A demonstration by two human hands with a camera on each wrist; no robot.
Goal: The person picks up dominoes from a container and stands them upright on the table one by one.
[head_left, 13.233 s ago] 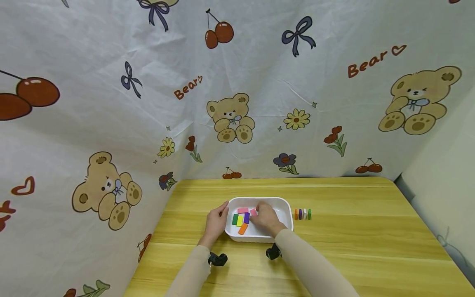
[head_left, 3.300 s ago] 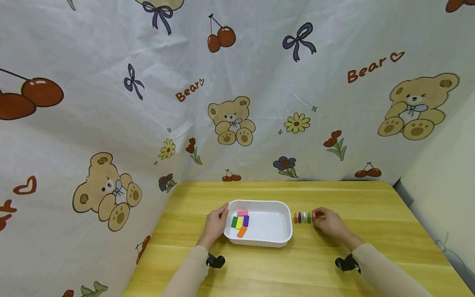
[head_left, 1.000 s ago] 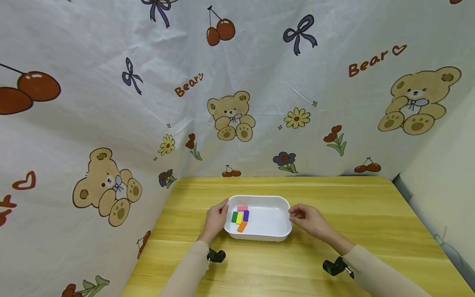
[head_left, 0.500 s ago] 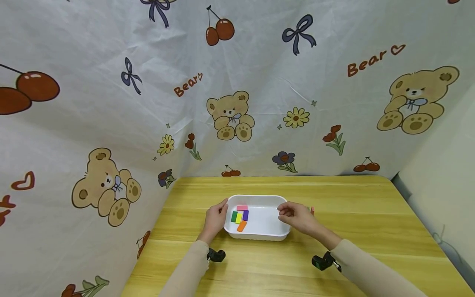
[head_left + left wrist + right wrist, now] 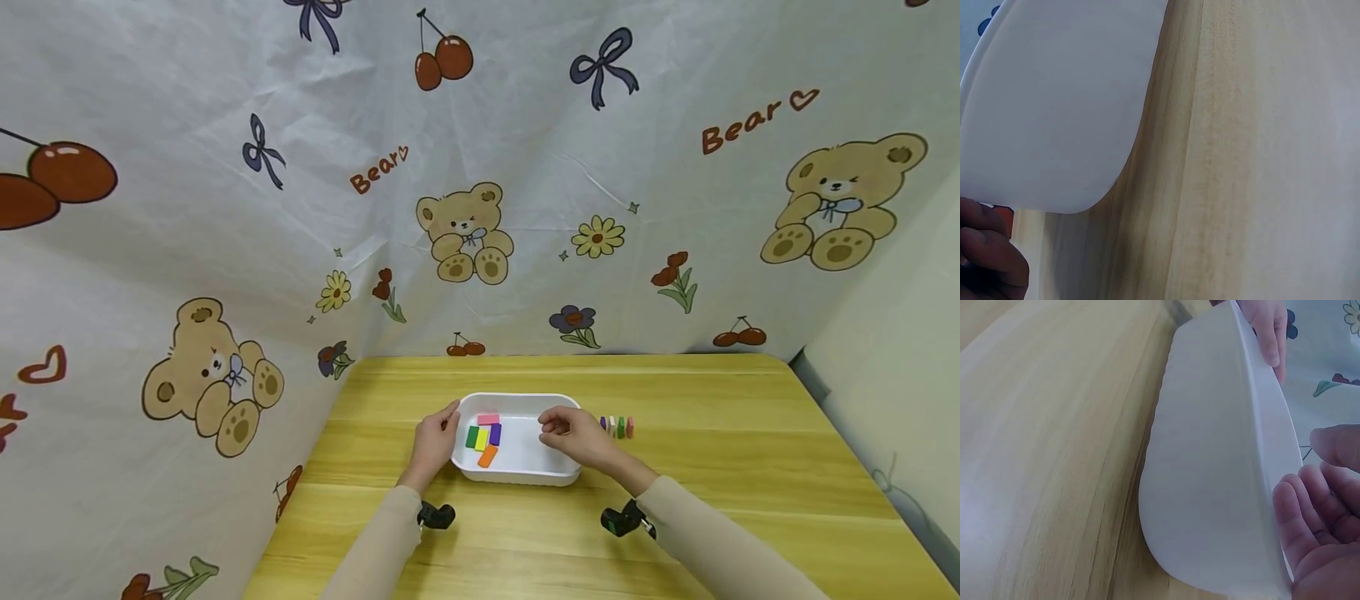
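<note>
My left hand (image 5: pixel 432 444) holds the left rim of a white plastic tray (image 5: pixel 517 478). Inside the tray's left half lie several small flat blocks: a pink block (image 5: pixel 488 419), a green block (image 5: pixel 472 437), a yellow block (image 5: pixel 482 440), a purple block (image 5: pixel 495 434) and an orange block (image 5: pixel 487 456). Over the tray's right part hovers my right hand (image 5: pixel 577 436), fingers loosely bent. The right wrist view shows nothing between its thumb and fingers. Only part of the left hand (image 5: pixel 991 250) appears in the left wrist view, at the tray's corner.
Right of the tray stands a row of upright blocks, partly behind my right hand: a purple block (image 5: pixel 603 423), a white block (image 5: pixel 612 427), a green block (image 5: pixel 621 427) and a pink block (image 5: pixel 630 427). A bear-print cloth (image 5: pixel 525 167) hangs behind the wooden table (image 5: pixel 712 467).
A pink block went from the tray to the right end of the row. My right hand then let go and moved left over the tray. The left hand stayed at the rim.
</note>
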